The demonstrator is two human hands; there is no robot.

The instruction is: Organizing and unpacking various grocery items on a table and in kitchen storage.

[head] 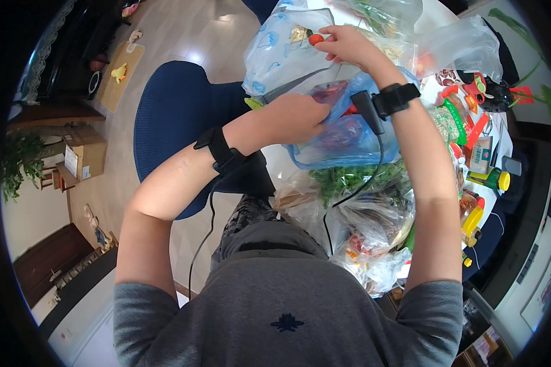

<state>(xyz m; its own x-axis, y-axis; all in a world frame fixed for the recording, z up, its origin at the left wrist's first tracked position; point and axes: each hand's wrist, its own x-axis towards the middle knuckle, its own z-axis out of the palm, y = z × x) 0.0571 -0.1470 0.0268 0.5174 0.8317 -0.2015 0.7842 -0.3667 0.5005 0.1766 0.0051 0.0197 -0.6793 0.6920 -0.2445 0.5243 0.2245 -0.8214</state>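
Note:
Between the fingertips of my right hand (346,48) is a small red fruit (316,40), perhaps a cherry tomato. It is held over a white plastic bag (275,50) with blue patterns, whose mouth gapes. My left hand (294,119) grips the edge of a blue translucent plastic bag (349,137) in front of me. Red and dark contents show through that bag, though its film blurs what they are. Leafy greens (358,181) in clear plastic lie just on the near side of the blue bag.
More clear bags (372,220) crowd the near table edge. To the right stand a green bottle with a yellow cap (491,178), a carton (480,155) and several packets. A chair with a dark blue cover (174,110) is at the left; a cardboard box (85,153) sits beyond it.

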